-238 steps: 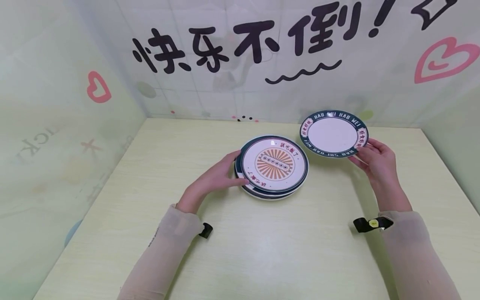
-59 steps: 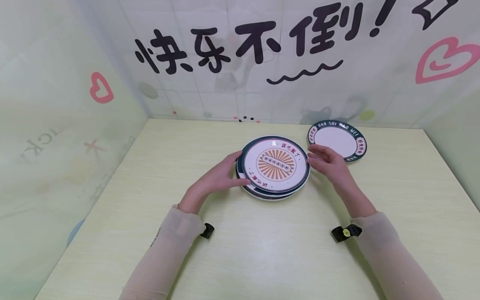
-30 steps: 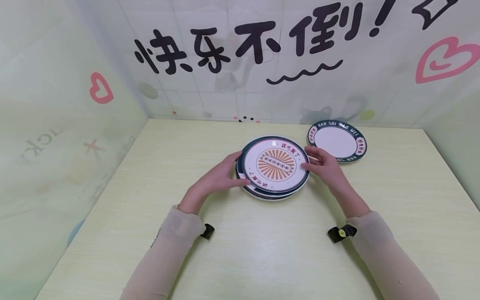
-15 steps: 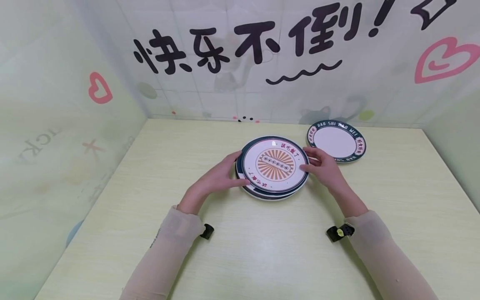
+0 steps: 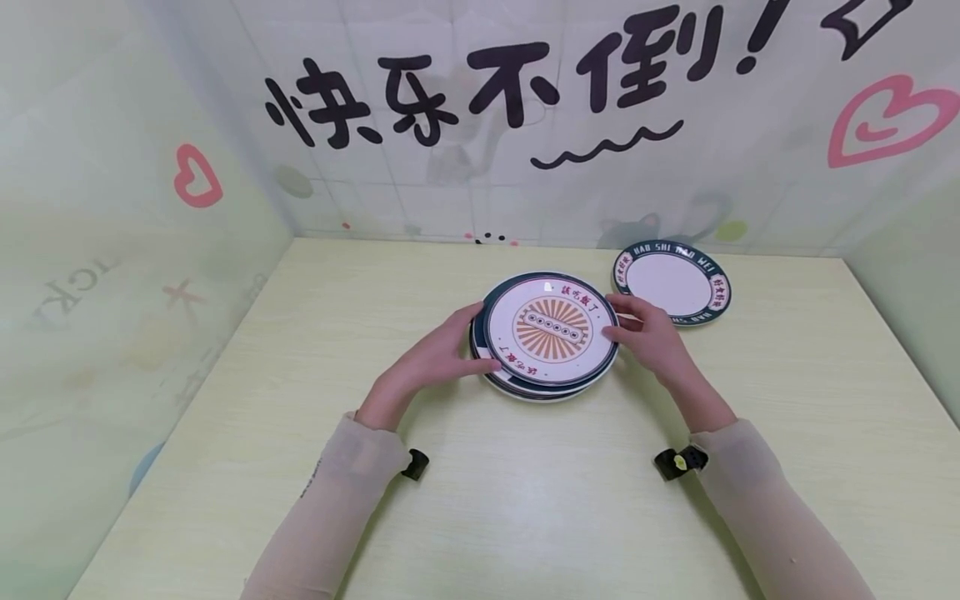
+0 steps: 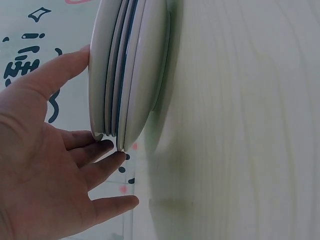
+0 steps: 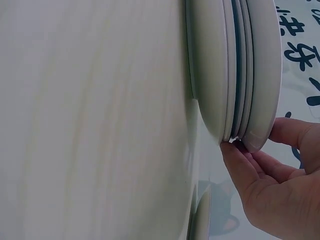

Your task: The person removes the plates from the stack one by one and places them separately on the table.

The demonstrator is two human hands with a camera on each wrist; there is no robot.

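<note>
A stack of several round plates point(image 5: 551, 371) stands at the middle of the table. Its top plate point(image 5: 551, 329) is white with a dark green rim, red characters and an orange sunburst. My left hand point(image 5: 431, 354) holds the stack's left edge, thumb over the rim; in the left wrist view its fingertips point(image 6: 120, 156) touch the plates' sides and the little finger stands free. With my right hand point(image 5: 648, 337) I pinch the top plate's right edge, thumb on its upper face. The right wrist view shows the other fingers point(image 7: 240, 162) below that plate's rim.
Behind my right hand, near the back wall, one plate point(image 5: 671, 283) lies face up with a white middle and a dark green lettered rim. The pale wood table point(image 5: 525, 500) meets printed walls point(image 5: 420, 192) at the back and sides.
The green-rimmed plate, earlier held up in my right hand, now lies at the back right. That hand moved left to the stack and its thumb came onto the top plate. My left hand stayed.
</note>
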